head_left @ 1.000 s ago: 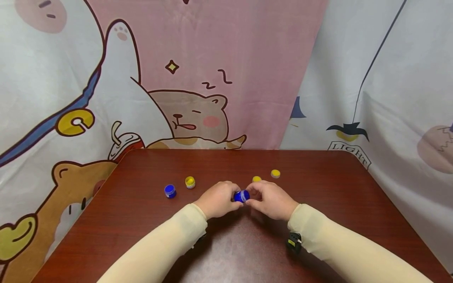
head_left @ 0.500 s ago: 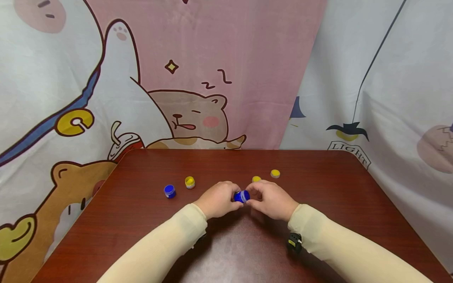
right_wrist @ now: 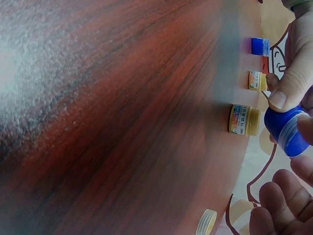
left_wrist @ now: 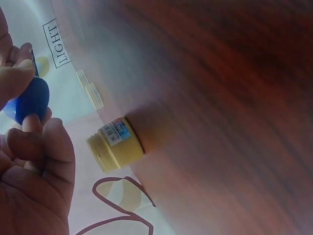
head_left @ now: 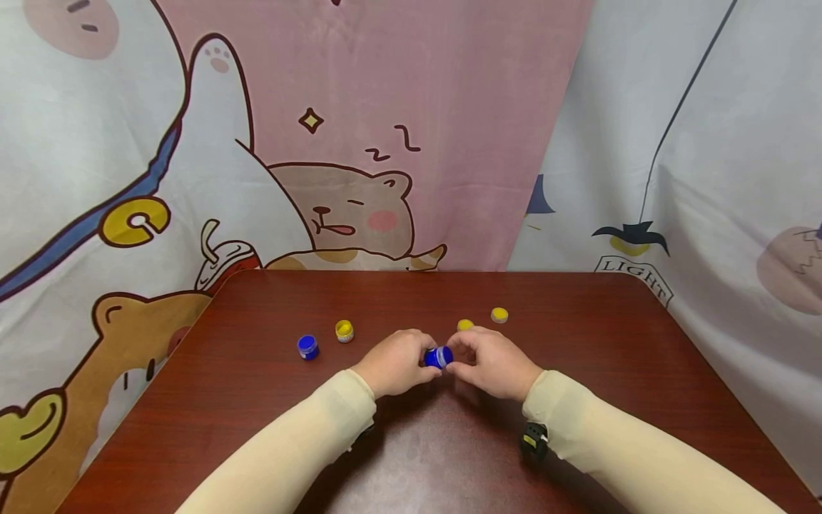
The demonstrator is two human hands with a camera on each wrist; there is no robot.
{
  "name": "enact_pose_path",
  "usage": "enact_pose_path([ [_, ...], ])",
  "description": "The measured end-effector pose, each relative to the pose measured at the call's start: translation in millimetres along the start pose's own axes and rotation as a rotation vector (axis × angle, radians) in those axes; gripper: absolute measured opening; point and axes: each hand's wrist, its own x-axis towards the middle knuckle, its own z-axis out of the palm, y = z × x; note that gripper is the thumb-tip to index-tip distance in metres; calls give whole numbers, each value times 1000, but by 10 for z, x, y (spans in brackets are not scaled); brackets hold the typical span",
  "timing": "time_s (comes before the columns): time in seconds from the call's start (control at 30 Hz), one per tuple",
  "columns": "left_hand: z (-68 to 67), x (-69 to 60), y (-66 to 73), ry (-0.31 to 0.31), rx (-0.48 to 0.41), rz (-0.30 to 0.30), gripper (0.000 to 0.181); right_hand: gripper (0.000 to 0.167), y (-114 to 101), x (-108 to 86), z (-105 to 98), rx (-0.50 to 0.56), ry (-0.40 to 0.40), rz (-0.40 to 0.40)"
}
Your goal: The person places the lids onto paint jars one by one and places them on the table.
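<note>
Where left grip (head_left: 394, 364) faces right grip (head_left: 493, 363), the blue jar (head_left: 439, 357) sits between.

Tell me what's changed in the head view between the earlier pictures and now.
Nothing has visibly changed. The left grip still holds the small cylindrical blue plastic jar, tilted over, with the right grip still at its lid end. The second cylindrical blue plastic jar, the open cylindrical yellow jar, the flat round yellow lid farthest right and a partly hidden matching lid all stayed in place.
</note>
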Motion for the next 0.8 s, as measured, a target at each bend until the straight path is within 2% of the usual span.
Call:
enact_pose_path([
  [0.27, -4, 2, 3, 0, -1, 3, 32, 30, 14, 0, -3, 14, -1, 6],
  [0.47, -10, 2, 13, 4, 2, 11, 31, 25, -2, -1, -7, 6, -2, 1],
  [0.8, -18, 0, 26, 2, 0, 9, 31, 27, 5, -6, -6, 2, 2, 0],
])
